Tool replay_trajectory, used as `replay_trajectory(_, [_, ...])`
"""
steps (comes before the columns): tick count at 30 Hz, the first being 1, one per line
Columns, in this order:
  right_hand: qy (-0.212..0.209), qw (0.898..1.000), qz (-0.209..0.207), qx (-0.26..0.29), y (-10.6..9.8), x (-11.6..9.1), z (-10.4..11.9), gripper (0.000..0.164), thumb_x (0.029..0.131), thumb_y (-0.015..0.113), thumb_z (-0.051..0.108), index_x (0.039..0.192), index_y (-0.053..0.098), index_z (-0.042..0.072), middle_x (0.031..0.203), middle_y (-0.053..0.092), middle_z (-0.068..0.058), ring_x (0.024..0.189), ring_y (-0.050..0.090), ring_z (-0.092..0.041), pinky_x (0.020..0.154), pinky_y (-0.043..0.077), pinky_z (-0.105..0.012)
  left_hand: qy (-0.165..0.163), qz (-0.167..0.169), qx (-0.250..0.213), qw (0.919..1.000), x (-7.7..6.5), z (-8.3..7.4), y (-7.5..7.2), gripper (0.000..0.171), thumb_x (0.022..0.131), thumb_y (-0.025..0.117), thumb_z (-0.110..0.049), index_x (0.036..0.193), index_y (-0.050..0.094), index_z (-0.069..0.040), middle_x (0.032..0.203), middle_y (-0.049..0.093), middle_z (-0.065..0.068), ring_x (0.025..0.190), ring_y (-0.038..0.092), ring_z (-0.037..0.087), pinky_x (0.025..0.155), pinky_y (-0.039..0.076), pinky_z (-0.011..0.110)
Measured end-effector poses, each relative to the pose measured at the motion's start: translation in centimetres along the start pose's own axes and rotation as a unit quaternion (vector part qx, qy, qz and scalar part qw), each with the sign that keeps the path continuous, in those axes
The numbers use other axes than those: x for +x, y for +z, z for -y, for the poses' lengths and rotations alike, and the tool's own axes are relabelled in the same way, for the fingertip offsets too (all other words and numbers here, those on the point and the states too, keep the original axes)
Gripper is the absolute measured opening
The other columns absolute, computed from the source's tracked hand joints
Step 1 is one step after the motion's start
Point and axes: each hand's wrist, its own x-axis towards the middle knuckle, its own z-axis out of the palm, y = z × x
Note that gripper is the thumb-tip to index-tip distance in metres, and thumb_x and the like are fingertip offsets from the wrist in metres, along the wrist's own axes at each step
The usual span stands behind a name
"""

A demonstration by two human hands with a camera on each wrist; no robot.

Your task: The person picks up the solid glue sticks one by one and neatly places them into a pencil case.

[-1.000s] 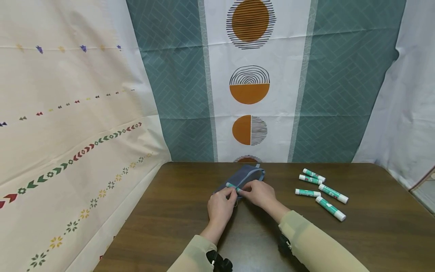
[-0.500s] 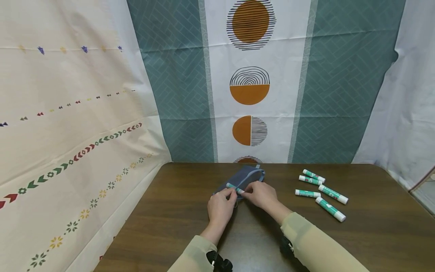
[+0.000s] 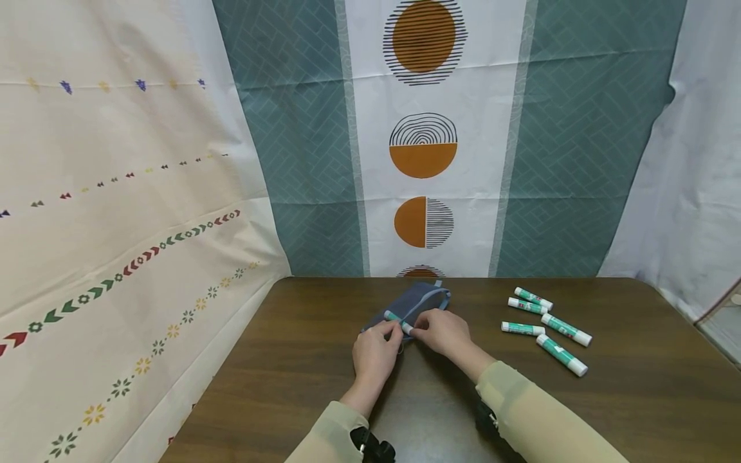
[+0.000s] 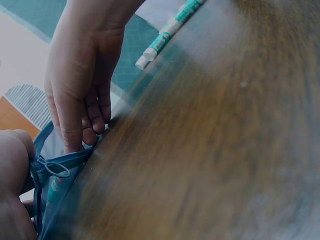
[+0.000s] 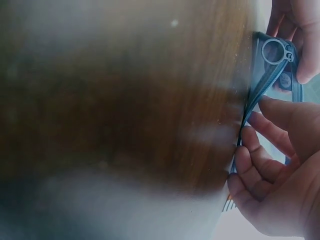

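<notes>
A dark blue zip pouch (image 3: 408, 301) lies on the table, its opening facing the person. One green-and-white glue stick (image 3: 398, 321) shows along the opening, its white end close to the right fingertips. My left hand (image 3: 373, 360) pinches the pouch's corner by the ring-shaped zipper pull (image 5: 273, 51). My right hand (image 3: 446, 331) pinches the zipper edge (image 5: 260, 92), thumb and forefinger together and the other fingers curled below. In the left wrist view, a green patch of the glue stick (image 4: 56, 187) shows through the pouch's side.
Several glue sticks (image 3: 558, 355) lie loosely grouped on the right side of the wooden table (image 3: 278, 379). Patterned cloth (image 3: 425, 225) hangs behind the table's far edge, and more cloth (image 3: 145, 289) hangs along the left.
My right fingertips have shifted slightly along the opening, and the white end of the glue stick shows more clearly. The left hand and the pouch stay almost in place.
</notes>
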Motion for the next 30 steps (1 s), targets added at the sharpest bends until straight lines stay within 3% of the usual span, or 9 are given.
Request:
replay_trajectory(13, [0.0, 1.0, -0.005, 0.0, -0.14, -0.14, 0.25, 0.017, 0.1, 0.082, 0.038, 0.103, 0.085, 0.022, 0.095, 0.078, 0.006, 0.084, 0.07, -0.016, 0.07, 0.054, -0.042, 0.003, -0.002, 0.002, 1.0, 0.06, 0.04, 0.12, 0.028, 0.101, 0.075, -0.025, 0.073, 0.079, -0.029, 0.07, 0.069, -0.01, 0.064, 0.065, 0.021, 0.057, 0.047, 0.038])
replay_trajectory(24, [-0.003, 1.0, -0.012, -0.009, -0.25, -0.35, 0.51, 0.016, 0.101, 0.082, 0.037, 0.103, 0.084, 0.021, 0.097, 0.079, 0.006, 0.085, 0.071, -0.017, 0.069, 0.054, -0.043, 0.001, -0.005, -0.006, 1.0, 0.02, 0.1, 0.12, 0.033, 0.1, 0.076, -0.023, 0.068, 0.073, -0.031, 0.064, 0.055, -0.014, 0.058, 0.054, 0.017, 0.053, 0.041, 0.035])
replay_trajectory(30, [0.0, 1.0, -0.012, -0.009, -0.22, -0.36, 0.57, 0.016, 0.1, 0.082, 0.037, 0.103, 0.084, 0.021, 0.097, 0.079, 0.006, 0.085, 0.071, -0.018, 0.068, 0.054, -0.042, -0.007, 0.001, -0.008, 0.9999, 0.08, 0.11, 0.18, 0.032, 0.1, 0.075, -0.025, 0.069, 0.073, -0.031, 0.068, 0.059, -0.015, 0.06, 0.055, 0.017, 0.054, 0.041, 0.035])
